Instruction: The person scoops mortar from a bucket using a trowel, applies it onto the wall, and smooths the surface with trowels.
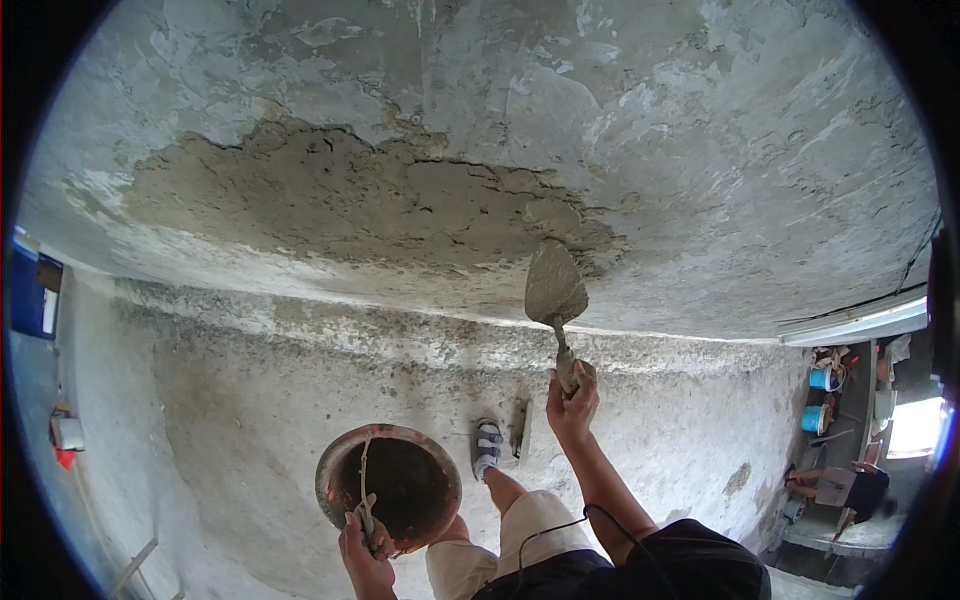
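Observation:
My right hand (573, 398) is closed round the handle of a pointed trowel (556, 285). Its grey, mortar-coated blade is raised against the lower right part of a darker, rough mortar patch (370, 195) on the wall. Whether the blade presses on the wall or hangs just short of it, I cannot tell. At lower left, my left hand (366, 545) grips the thin handle of a round bucket (330, 470) with a worn, reddish rim. The bucket is tilted with its mouth toward me, and its dark inside shows little of what it holds.
Smeared grey plaster covers the wall (700, 120) around the patch. On the concrete floor (250, 400), a narrow flat piece (520, 428) lies beside my sandalled foot (487, 447). Far right, another person (850, 490) is near blue containers (815, 418). A dark cable (550, 527) crosses my lap.

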Tool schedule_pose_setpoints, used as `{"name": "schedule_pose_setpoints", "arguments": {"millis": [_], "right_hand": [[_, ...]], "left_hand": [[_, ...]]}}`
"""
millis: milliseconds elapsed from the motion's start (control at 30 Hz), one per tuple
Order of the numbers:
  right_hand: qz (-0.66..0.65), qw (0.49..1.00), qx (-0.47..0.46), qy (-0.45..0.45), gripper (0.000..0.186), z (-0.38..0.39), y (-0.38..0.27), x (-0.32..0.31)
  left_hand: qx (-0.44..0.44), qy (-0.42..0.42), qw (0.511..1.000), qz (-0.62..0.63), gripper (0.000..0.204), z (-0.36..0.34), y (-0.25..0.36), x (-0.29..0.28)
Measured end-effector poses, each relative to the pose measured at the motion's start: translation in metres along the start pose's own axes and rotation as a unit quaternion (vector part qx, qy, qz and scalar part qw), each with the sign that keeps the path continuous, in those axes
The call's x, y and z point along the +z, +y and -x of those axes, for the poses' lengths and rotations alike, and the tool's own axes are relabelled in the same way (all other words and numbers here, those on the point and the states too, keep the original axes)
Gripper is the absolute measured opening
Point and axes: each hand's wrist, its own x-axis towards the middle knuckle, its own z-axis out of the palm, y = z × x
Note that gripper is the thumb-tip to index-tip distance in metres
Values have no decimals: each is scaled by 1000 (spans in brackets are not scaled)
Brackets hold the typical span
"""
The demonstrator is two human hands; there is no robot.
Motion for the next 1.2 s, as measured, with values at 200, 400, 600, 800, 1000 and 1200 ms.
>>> {"name": "schedule_pose_setpoints", "arguments": {"millis": [200,400,600,800,1000,1200], "right_hand": [[4,998,-58,34,60,-54,-4,12],[-16,998,-63,-20,57,-70,-3,44],[-8,994,-101,-37,63,-44,-16,21],[30,995,-91,12,58,-65,-4,-2],[44,998,-24,27,53,-19,25,-3],[31,999,-2,19,54,4,9,-6]], "left_hand": [[-12,6,1000,-5,61,0,-3,-7],[-25,13,1000,4,60,0,-7,-8],[-10,-6,1000,16,59,0,-14,-13],[-40,-6,999,30,59,-4,-19,-9],[-30,-18,999,30,59,-2,-19,-6],[-18,-10,999,28,63,-6,-24,-17]]}}
